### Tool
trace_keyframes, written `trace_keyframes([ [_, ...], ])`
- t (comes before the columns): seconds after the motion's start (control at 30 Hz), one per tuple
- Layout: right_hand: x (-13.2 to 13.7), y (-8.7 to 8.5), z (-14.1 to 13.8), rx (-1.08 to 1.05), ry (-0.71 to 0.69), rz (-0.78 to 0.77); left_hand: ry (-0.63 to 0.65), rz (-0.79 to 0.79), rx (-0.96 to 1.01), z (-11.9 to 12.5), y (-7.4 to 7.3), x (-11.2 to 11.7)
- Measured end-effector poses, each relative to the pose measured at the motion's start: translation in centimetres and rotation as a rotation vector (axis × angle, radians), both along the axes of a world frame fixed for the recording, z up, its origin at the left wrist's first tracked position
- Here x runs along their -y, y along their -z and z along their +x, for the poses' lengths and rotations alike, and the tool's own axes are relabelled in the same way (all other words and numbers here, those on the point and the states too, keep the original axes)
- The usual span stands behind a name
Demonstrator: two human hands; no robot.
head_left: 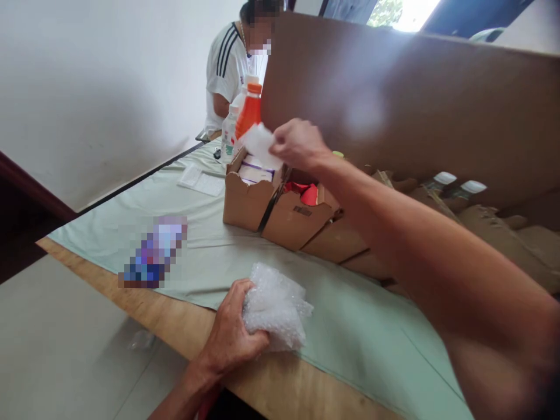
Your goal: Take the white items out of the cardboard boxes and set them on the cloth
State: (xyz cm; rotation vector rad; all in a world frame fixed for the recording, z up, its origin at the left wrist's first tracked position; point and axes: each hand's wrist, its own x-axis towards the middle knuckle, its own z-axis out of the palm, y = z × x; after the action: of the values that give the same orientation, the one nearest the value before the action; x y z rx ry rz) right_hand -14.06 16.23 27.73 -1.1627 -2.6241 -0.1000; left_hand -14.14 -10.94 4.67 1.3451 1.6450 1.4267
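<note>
My left hand (231,332) rests near the table's front edge and grips a crumpled wad of bubble wrap (275,312). My right hand (300,144) reaches out over an open cardboard box (247,201) and pinches a small white packet (261,146) above it. Inside that box lies a white and purple pack (256,171). A second open box (295,219) beside it shows red items (306,192).
An orange bottle (249,111) and a white bottle (228,134) stand behind the boxes. A person in a white shirt (227,70) sits at the far end. A large cardboard sheet (415,105) stands at right, white-capped bottles (459,189) below it. A paper (201,181) lies on the green cloth (210,251).
</note>
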Motion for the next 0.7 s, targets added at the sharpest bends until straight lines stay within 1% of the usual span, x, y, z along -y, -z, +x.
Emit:
trace_keyframes([
  [0.03,1.3,-1.1,2.0,-0.115,0.016,-0.002,-0.031,0.021,0.021,-0.1,0.0,0.1],
  [0.07,2.7,-1.9,4.1,-0.216,-0.005,0.010,-0.066,0.024,0.063,-0.2,-0.1,0.2],
  [0.1,4.3,-2.4,6.4,-0.273,-0.028,0.036,-0.104,0.013,0.126,-0.4,-0.3,0.2],
  [0.13,6.0,-2.5,8.7,-0.307,-0.046,0.063,-0.142,-0.003,0.204,-0.5,-0.5,0.2],
  [0.17,7.8,-2.2,10.9,-0.342,-0.109,0.097,-0.180,-0.016,0.285,-0.6,-0.8,0.1],
  [0.2,9.6,-1.5,12.8,-0.383,-0.210,0.135,-0.213,-0.020,0.359,-0.6,-1.0,0.0],
  [0.23,11.4,-0.4,14.5,-0.387,-0.320,0.160,-0.241,-0.010,0.417,-0.6,-1.3,-0.1],
  [0.3,14.5,2.5,16.8,-0.322,-0.509,0.187,-0.273,0.030,0.496,-0.1,-1.7,-0.2],
  [0.33,15.8,4.2,17.3,-0.255,-0.568,0.187,-0.268,0.047,0.540,0.2,-2.0,-0.2],
  [0.4,17.8,7.6,17.5,-0.113,-0.604,0.166,-0.222,0.078,0.676,0.8,-2.4,0.2],
  [0.5,19.4,11.9,16.6,-0.019,-0.530,0.172,-0.081,0.061,0.932,1.2,-3.1,1.6],
  [0.53,19.8,13.0,16.2,-0.015,-0.508,0.204,-0.043,0.052,0.983,1.2,-3.3,2.1],
  [0.6,20.6,14.6,15.4,-0.015,-0.477,0.290,-0.013,0.051,0.994,1.1,-3.4,3.0],
  [0.67,21.4,15.4,14.8,-0.019,-0.476,0.335,-0.055,0.068,0.919,0.9,-3.2,3.6],
  [0.7,21.8,15.5,14.5,-0.023,-0.488,0.324,-0.091,0.062,0.877,0.9,-3.1,3.9],
])
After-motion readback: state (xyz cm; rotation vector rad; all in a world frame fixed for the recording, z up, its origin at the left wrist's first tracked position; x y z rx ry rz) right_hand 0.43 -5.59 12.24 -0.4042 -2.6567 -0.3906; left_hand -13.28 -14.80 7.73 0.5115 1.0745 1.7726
